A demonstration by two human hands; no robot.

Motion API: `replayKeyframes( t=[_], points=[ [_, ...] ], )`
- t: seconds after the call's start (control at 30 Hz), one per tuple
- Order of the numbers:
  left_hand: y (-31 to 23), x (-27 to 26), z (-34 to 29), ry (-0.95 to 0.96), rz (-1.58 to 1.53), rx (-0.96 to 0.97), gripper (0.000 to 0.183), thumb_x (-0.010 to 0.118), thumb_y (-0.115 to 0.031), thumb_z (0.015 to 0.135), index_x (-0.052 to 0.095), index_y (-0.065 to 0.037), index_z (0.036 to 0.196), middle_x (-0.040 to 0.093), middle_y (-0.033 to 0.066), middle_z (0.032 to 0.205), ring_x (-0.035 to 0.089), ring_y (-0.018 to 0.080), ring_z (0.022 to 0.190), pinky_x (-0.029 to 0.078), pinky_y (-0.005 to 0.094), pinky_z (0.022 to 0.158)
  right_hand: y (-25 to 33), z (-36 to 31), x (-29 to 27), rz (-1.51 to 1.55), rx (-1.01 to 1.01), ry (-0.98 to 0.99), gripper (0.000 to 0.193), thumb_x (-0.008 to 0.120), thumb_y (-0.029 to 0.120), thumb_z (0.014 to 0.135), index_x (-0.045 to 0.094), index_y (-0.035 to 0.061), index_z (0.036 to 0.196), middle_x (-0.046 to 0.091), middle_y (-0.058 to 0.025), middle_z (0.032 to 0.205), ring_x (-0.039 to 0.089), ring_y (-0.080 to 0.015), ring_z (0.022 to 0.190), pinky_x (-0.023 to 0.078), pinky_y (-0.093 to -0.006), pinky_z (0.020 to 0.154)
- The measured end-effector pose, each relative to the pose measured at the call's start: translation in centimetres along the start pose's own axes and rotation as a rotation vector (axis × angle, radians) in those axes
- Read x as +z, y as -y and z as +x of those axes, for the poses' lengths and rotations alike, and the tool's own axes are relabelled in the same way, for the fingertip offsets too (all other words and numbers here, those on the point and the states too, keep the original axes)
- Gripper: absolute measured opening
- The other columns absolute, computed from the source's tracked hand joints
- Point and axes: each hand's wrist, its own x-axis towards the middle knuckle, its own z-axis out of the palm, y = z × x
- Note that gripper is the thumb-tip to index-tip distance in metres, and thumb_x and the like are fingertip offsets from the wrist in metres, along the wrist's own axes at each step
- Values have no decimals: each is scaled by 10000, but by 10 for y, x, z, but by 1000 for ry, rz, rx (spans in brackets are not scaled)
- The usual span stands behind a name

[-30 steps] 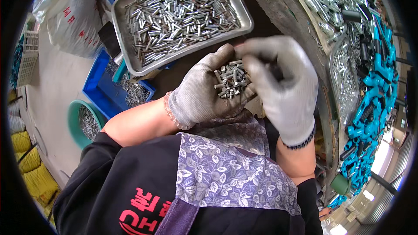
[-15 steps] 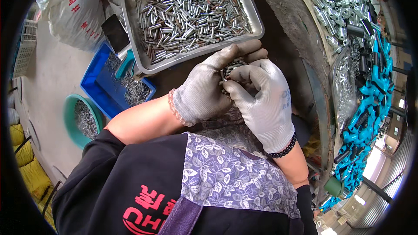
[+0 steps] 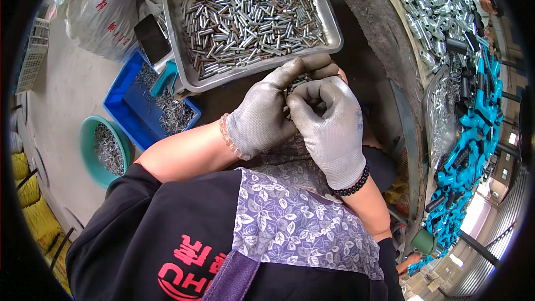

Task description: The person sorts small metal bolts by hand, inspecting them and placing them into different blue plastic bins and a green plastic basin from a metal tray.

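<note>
My left hand (image 3: 261, 112), in a grey-coated white glove, is cupped around a small pile of metal pins (image 3: 298, 83), mostly covered by the fingers. Over that palm, my gloved right hand (image 3: 330, 125) brings thumb and forefinger together in a pinch; whatever lies between the tips is hidden. Just beyond both hands is a steel tray (image 3: 337, 42) filled with short metal pins (image 3: 251, 19), some shiny and some rusty brown.
To the left stand a blue bin (image 3: 123, 100) with small metal pieces and a turquoise scoop (image 3: 164, 79), a green bowl (image 3: 89, 153) and a white sack (image 3: 97, 17). On the right, a bench carries silver fittings (image 3: 426, 8) and turquoise parts (image 3: 473, 128).
My right hand has shifted slightly left and its thumb and forefinger have closed together over my left palm. My left hand keeps its cupped shape. The view has shifted a little.
</note>
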Motion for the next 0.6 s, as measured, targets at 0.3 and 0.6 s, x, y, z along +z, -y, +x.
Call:
replayKeyframes(
  t=[0.3, 0.6],
  points=[
    [0, -17, -2, 163, 388, 207, 454, 402, -277, 1087, 478, -17, 1451, 589, 153, 1399, 579, 272, 1288, 457, 412, 1141, 26, 28, -19, 147, -54, -137, 108, 735, 101, 897, 726, 3, 944, 671, -106, 936, 661, -147, 756, 518, -284, 636],
    [-2, -1, 7, 74, -391, -5, 487, 452, -289, 1094, 417, -2, 1485, 492, 166, 1488, 508, 288, 1362, 380, 473, 1203, 3, -20, -20, -287, -234, 103, 143, 769, 171, 840, 720, 54, 909, 640, -131, 829, 624, -342, 785, 494, -446, 739]
  ],
)
